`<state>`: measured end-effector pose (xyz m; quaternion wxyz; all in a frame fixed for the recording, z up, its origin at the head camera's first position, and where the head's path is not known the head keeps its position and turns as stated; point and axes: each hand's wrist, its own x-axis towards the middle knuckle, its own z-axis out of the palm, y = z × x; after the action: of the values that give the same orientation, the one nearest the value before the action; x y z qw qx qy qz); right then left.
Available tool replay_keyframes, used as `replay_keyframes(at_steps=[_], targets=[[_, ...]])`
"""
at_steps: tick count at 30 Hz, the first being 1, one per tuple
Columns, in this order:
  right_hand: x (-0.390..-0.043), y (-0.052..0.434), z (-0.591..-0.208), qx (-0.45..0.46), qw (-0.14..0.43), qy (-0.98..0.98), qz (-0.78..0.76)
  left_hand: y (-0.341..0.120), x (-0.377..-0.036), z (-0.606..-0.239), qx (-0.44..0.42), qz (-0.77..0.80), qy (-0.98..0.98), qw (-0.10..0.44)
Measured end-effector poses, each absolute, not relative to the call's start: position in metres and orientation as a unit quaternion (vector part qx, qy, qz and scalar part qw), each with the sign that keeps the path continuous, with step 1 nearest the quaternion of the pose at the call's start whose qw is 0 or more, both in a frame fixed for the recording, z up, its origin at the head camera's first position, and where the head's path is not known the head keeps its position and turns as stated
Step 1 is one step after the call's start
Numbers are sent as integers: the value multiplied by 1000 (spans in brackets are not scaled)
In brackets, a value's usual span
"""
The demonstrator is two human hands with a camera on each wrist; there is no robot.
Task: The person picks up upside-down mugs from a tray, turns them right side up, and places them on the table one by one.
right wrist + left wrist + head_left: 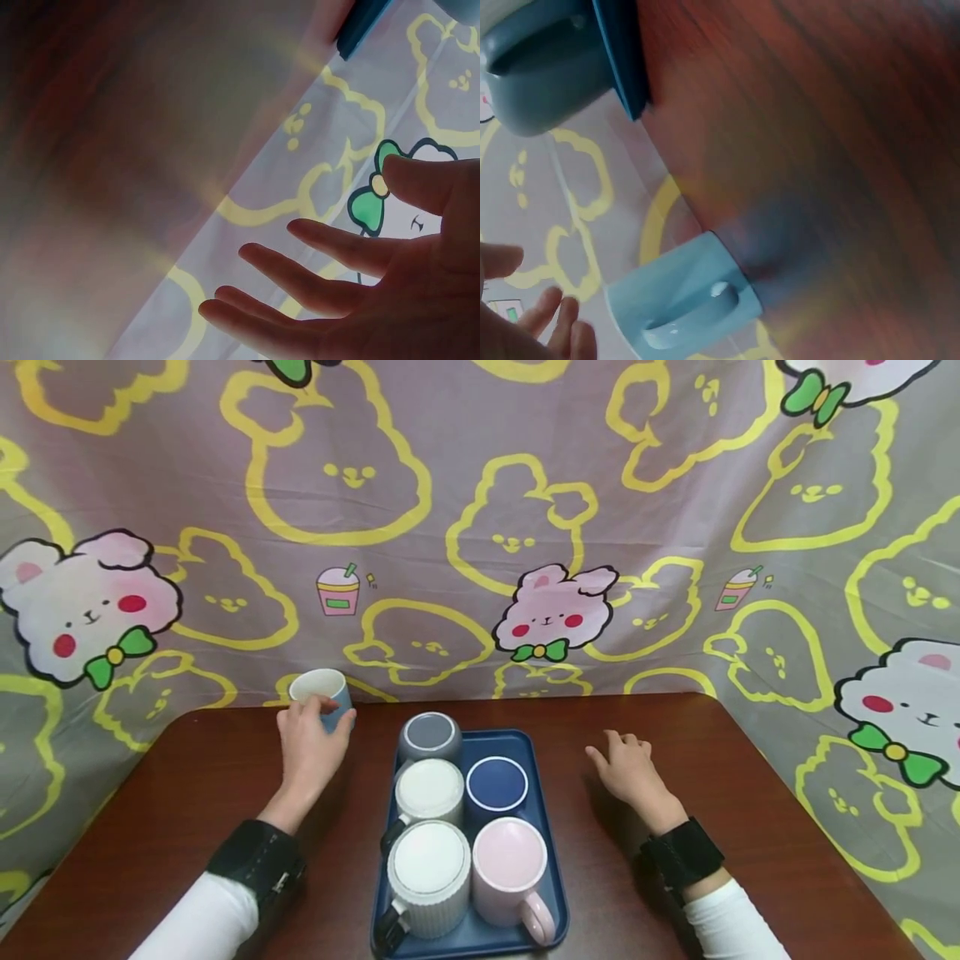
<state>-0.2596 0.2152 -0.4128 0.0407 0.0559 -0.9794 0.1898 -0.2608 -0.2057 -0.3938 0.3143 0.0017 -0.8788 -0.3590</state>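
A light blue mug (342, 695) with a white inside stands upright near the table's far left edge. Over its near side reaches my left hand (311, 743), thumb and fingers spread. The left wrist view shows the mug's handle (694, 319) and a gap between the fingertips (549, 304) and the mug. My right hand (630, 768) hovers over the table right of the tray, fingers loosely bent and holding nothing. Between the hands, a dark blue tray (517, 741) carries several upside-down mugs: grey (430, 733), white (429, 789), ribbed white (429, 868), dark blue (497, 783) and pink (510, 860).
The brown wooden table (750, 860) ends at a patterned cloth (465, 635) hanging behind it. Dark handles of the white mugs jut over the tray's left rim, and the pink mug's handle (538, 917) points toward the front right corner.
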Motion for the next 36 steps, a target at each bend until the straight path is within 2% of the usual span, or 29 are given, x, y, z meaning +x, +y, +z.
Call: replay_keyframes(at_steps=[6,16,36], targets=[[-263,208,-413,53,36,-978,198,-197,-252,-390,-33,-336,-912,234],[-267,196,-413,70,47,-974,210,-184,-238,-384,-42,-329,-937,105],[-268,177,-406,52,23,-974,219,-170,-230,-385,-26,-353,-935,-25]])
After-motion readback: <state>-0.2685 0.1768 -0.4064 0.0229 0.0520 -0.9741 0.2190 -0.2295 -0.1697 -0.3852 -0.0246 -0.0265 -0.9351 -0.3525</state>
